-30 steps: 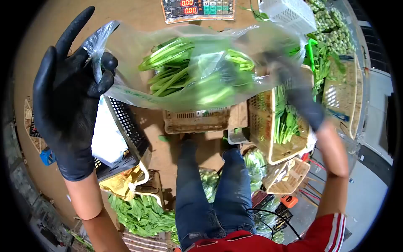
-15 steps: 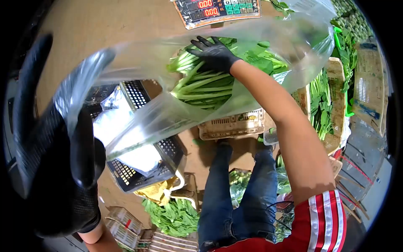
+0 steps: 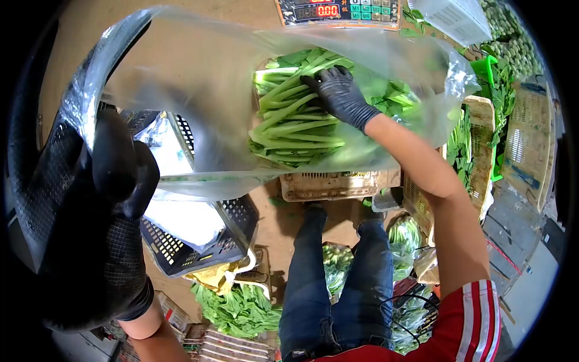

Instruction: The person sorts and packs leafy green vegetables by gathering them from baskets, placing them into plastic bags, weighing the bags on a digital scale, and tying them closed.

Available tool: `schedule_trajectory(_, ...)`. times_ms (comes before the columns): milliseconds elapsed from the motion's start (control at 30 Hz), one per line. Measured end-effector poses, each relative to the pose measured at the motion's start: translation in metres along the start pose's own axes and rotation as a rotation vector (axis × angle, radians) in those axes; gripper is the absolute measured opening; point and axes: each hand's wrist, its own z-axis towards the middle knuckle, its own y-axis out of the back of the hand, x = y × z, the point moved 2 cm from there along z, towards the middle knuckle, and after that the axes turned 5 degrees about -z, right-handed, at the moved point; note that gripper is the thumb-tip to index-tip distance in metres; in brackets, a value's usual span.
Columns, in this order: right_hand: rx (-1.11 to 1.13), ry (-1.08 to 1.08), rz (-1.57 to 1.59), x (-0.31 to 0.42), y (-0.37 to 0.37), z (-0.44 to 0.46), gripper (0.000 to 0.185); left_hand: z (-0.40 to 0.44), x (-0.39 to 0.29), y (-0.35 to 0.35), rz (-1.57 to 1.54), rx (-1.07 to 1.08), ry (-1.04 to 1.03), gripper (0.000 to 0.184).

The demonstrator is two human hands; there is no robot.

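A large clear plastic bag [image 3: 211, 66] stretches across the view, its mouth toward the left. My left hand [image 3: 90, 199], in a black textured glove, is close to the camera with the bag's bunched edge pinched between its fingers. Inside the bag lie bunches of leafy greens [image 3: 295, 130], pale stems pointing left and leaves toward the right. My right hand [image 3: 341, 93], also gloved in black, reaches into the bag from the right. Its fingers are bent together over the upper stems, with the fingertips partly hidden among them.
A digital scale display [image 3: 338, 13] stands at the top. Below the bag are a dark plastic crate [image 3: 241, 226] with white plastic in it and a pale crate [image 3: 329, 188]. More greens [image 3: 238, 311] lie lower left. Vegetable crates [image 3: 482, 157] line the right.
My right hand's spread fingers have drawn together and curled over the stems, shifting right and down. The bag's left edge has risen, and its mouth is wider. The view has shifted slightly.
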Motion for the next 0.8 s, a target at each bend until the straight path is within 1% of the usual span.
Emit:
schedule_trajectory(33,-0.038,-0.009,0.003,0.000,-0.012,0.001,0.054,0.001,0.000,0.001,-0.045,0.013,0.028,0.079)
schedule_trajectory(100,-0.120,-0.024,0.009,0.003,-0.025,0.008,0.053,0.009,0.003,-0.001,-0.094,-0.162,0.132,0.085)
schedule_trajectory(133,-0.202,-0.013,-0.020,0.003,-0.029,0.009,0.054,0.008,0.004,0.001,-0.015,-0.132,0.088,0.086)
schedule_trajectory(200,-0.065,-0.011,0.036,0.003,-0.019,0.009,0.056,0.010,0.006,0.002,0.143,-0.082,-0.007,0.087)
schedule_trajectory(233,0.002,-0.008,0.056,0.000,-0.012,0.009,0.056,0.011,0.009,0.001,0.210,-0.071,-0.008,0.088)
schedule_trajectory(267,0.021,0.042,0.041,-0.002,-0.010,0.009,0.060,0.013,0.014,-0.007,0.256,-0.057,0.016,0.088)
schedule_trajectory(333,0.061,0.071,0.073,-0.001,0.007,0.010,0.061,0.017,0.022,-0.016,0.295,-0.035,0.041,0.089)
schedule_trajectory(400,0.110,0.062,0.153,0.004,0.030,0.010,0.060,0.012,0.038,-0.016,0.281,-0.056,-0.036,0.090)
schedule_trajectory(433,0.041,0.081,0.170,0.001,0.032,0.007,0.057,0.009,0.046,-0.016,0.276,-0.067,-0.074,0.090)
schedule_trajectory(500,-0.100,0.120,0.201,-0.006,0.037,0.003,0.051,0.001,0.050,-0.014,0.430,-0.165,-0.105,0.091)
schedule_trajectory(533,-0.179,0.129,0.214,-0.005,0.041,0.005,0.038,-0.002,0.051,-0.018,0.467,-0.190,-0.118,0.092)
schedule_trajectory(600,-0.237,0.178,0.466,-0.001,0.032,0.020,0.034,-0.007,0.052,-0.030,0.517,-0.249,-0.123,0.093)
schedule_trajectory(633,-0.272,0.200,0.588,0.000,0.025,0.034,0.032,-0.010,0.054,-0.031,0.468,-0.245,-0.126,0.091)
schedule_trajectory(667,-0.151,0.161,0.527,0.004,0.012,0.061,0.032,-0.013,0.056,-0.031,0.418,-0.240,-0.129,0.090)
schedule_trajectory(700,-0.029,0.121,0.471,0.013,0.000,0.084,0.032,-0.015,0.051,-0.041,0.450,-0.285,-0.067,0.090)
schedule_trajectory(767,0.116,-0.008,0.398,0.023,0.002,0.110,0.031,-0.023,0.054,-0.041,0.405,-0.314,-0.015,0.089)
schedule_trajectory(800,0.190,-0.070,0.357,0.027,0.005,0.123,0.031,-0.027,0.056,-0.034,0.325,-0.294,-0.030,0.089)
